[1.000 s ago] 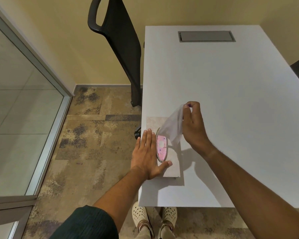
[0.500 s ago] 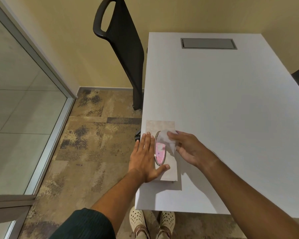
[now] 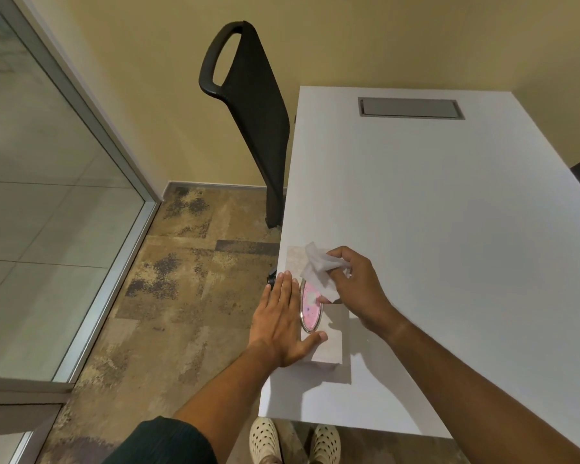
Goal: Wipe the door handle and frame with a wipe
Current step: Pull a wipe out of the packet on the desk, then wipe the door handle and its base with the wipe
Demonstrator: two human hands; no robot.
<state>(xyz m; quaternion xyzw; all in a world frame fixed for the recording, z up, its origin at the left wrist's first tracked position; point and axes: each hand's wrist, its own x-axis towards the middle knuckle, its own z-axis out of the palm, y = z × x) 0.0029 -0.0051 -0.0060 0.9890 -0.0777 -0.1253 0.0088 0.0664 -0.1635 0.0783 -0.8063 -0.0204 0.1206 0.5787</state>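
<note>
A flat pale wipe packet (image 3: 329, 349) lies at the left edge of the white table (image 3: 449, 229). Its pink oval lid (image 3: 310, 308) with a metallic rim is open. My left hand (image 3: 283, 324) rests flat on the packet's left side, fingers spread and thumb across its lower part. My right hand (image 3: 357, 288) pinches a white wipe (image 3: 318, 267) just above the lid; the wipe is crumpled and sticks up and to the left. No door handle is in sight.
A black chair back (image 3: 248, 105) leans against the table's left edge. A glass panel with a metal frame (image 3: 91, 112) runs along the left. Patterned carpet (image 3: 181, 296) covers the floor. A grey cable hatch (image 3: 411, 108) sits at the table's far end.
My right hand held a wipe raised, lowered it over the pink lid, and now holds it crumpled just above the lid. My left hand has stayed flat on the packet.
</note>
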